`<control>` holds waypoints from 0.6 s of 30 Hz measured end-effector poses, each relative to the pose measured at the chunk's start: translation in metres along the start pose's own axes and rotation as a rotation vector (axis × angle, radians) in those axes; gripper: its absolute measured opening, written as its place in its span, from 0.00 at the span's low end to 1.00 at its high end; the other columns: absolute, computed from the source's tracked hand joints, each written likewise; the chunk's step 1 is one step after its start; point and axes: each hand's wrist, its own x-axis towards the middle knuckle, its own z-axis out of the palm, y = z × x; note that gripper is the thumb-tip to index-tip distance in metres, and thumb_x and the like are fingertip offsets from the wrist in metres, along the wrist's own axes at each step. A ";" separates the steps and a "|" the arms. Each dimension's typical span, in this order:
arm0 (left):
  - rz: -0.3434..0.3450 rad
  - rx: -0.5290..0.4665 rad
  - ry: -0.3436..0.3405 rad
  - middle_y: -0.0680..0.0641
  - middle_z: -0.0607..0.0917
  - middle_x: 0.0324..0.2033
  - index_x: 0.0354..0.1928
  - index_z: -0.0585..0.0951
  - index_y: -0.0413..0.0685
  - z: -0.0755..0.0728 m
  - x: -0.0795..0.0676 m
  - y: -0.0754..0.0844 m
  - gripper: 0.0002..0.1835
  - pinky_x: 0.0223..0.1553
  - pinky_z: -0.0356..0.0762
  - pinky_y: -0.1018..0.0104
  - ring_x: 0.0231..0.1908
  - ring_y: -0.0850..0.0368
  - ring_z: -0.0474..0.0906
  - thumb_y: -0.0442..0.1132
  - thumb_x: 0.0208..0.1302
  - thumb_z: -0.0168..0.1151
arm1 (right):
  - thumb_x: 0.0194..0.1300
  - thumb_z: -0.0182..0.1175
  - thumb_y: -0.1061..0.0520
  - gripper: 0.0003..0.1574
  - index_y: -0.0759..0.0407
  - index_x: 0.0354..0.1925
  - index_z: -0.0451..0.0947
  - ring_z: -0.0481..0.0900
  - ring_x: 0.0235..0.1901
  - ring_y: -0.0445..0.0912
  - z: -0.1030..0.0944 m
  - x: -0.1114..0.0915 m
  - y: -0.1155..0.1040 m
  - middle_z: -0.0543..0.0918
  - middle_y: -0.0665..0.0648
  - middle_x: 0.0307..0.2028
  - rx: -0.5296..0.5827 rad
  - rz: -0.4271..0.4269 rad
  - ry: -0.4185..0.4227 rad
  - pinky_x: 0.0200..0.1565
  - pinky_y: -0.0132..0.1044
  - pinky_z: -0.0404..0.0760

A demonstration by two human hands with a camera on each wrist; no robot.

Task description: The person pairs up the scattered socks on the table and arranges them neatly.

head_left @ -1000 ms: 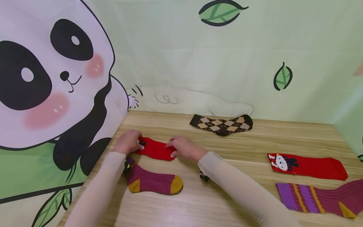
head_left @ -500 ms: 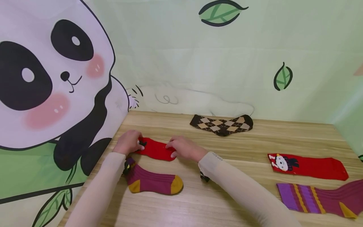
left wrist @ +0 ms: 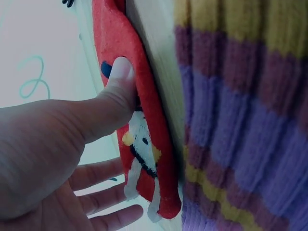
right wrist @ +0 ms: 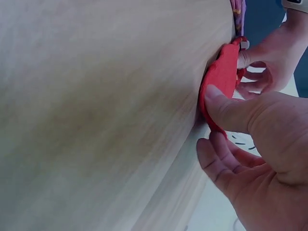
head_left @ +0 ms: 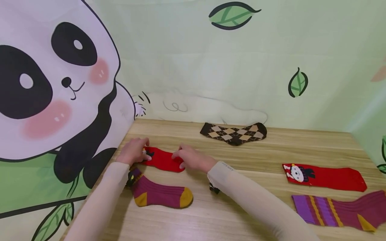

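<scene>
A red sock (head_left: 166, 160) with a white animal print lies on the tabletop at the left in the head view. My left hand (head_left: 132, 150) pinches its printed end, thumb on top, and the print shows below that thumb in the left wrist view. At the other end my right hand (head_left: 193, 158) grips the sock between thumb (right wrist: 219, 101) and fingers. Just in front of it lies a maroon sock (head_left: 163, 194) with mustard heel and toe, its striped cuff partly hidden by my left wrist.
A matching red sock (head_left: 331, 178) lies at the right, above a purple-and-maroon striped sock (head_left: 319, 212) cut off by the frame edge. Near the back wall is a brown argyle sock (head_left: 233, 134). Panda-printed cloth (head_left: 99, 77) rises along the left side.
The head view has shifted slightly. Both hands keep their hold on the red sock, with only a slight shift of the left fingers that uncovers a little more print.
</scene>
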 end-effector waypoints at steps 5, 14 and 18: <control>0.015 0.057 0.022 0.43 0.79 0.30 0.41 0.75 0.43 -0.003 0.000 0.001 0.27 0.37 0.72 0.52 0.35 0.43 0.72 0.48 0.50 0.82 | 0.65 0.70 0.65 0.27 0.54 0.61 0.83 0.71 0.49 0.47 -0.001 0.001 -0.002 0.73 0.57 0.50 0.000 0.000 0.025 0.49 0.34 0.76; 0.027 0.110 0.059 0.48 0.75 0.19 0.20 0.74 0.47 -0.003 0.000 0.000 0.26 0.29 0.68 0.57 0.28 0.47 0.71 0.52 0.48 0.83 | 0.65 0.70 0.65 0.24 0.61 0.59 0.83 0.78 0.53 0.49 -0.003 0.001 -0.008 0.85 0.56 0.54 -0.120 -0.043 0.002 0.58 0.35 0.78; 0.026 0.082 0.060 0.50 0.75 0.16 0.17 0.76 0.48 -0.003 -0.001 -0.001 0.24 0.27 0.67 0.58 0.24 0.49 0.72 0.51 0.49 0.83 | 0.66 0.69 0.64 0.22 0.63 0.59 0.83 0.80 0.54 0.49 -0.004 0.000 -0.009 0.85 0.57 0.54 -0.177 -0.043 0.003 0.58 0.34 0.79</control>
